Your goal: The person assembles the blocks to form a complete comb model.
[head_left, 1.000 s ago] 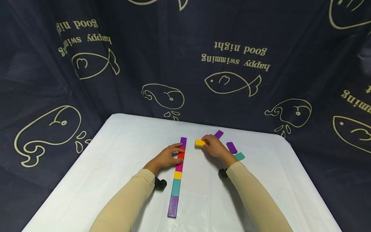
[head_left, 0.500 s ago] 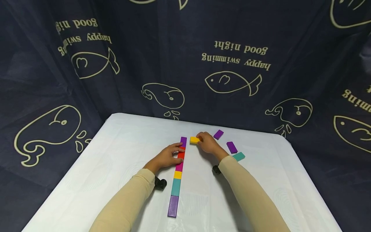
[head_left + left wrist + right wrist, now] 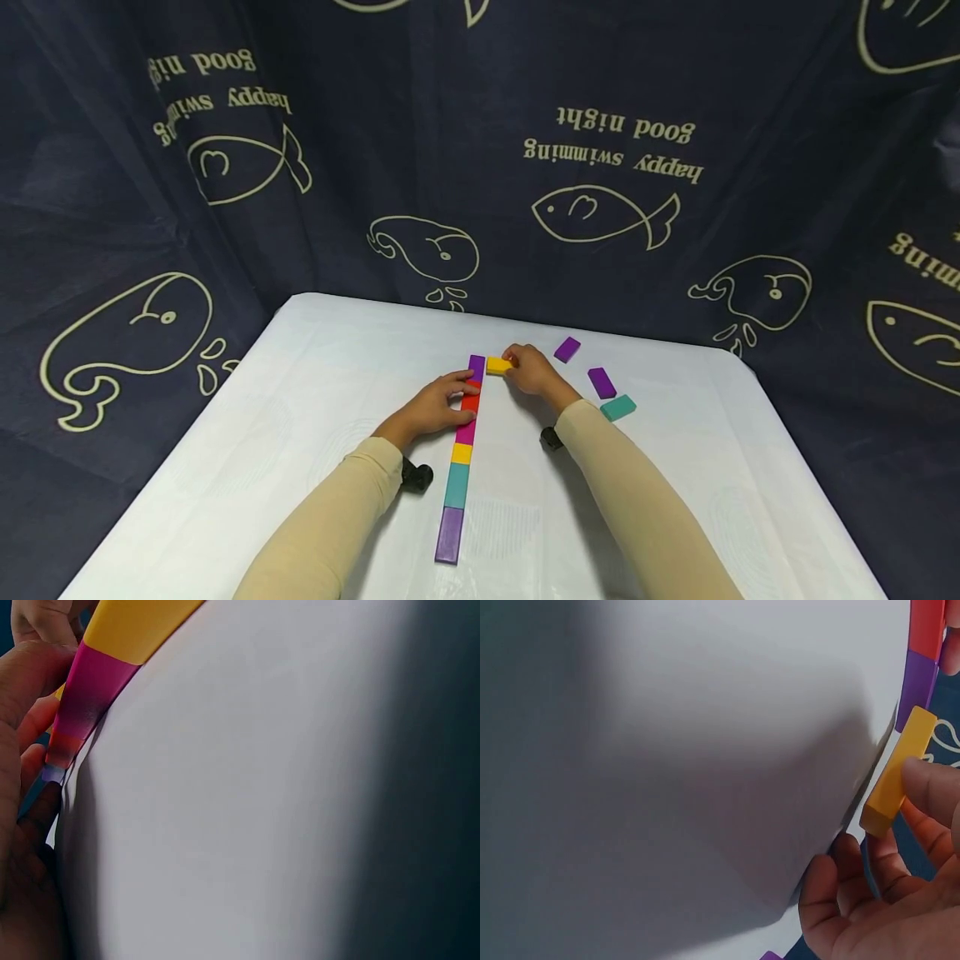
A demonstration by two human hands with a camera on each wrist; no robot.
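A straight row of flat coloured blocks lies on the table: purple (image 3: 477,364), red (image 3: 470,402), magenta (image 3: 465,432), a short yellow one (image 3: 461,453), teal (image 3: 457,485) and purple (image 3: 448,535) nearest me. My left hand (image 3: 431,407) reaches over the row from its left side, thumb and relaxed fingertips touching around the red block. My right hand (image 3: 531,368) pinches a yellow block (image 3: 898,774) between thumb and fingers. That block sits just right of the row's far purple end, close beside it in the head view.
To the right lie two loose purple blocks (image 3: 567,349) (image 3: 602,382) and a teal block (image 3: 618,407). A dark curtain (image 3: 480,150) with fish drawings hangs behind the white table (image 3: 360,350).
My right hand has carried the yellow block leftward, toward the far end of the row. My left hand has stayed in place on the row.
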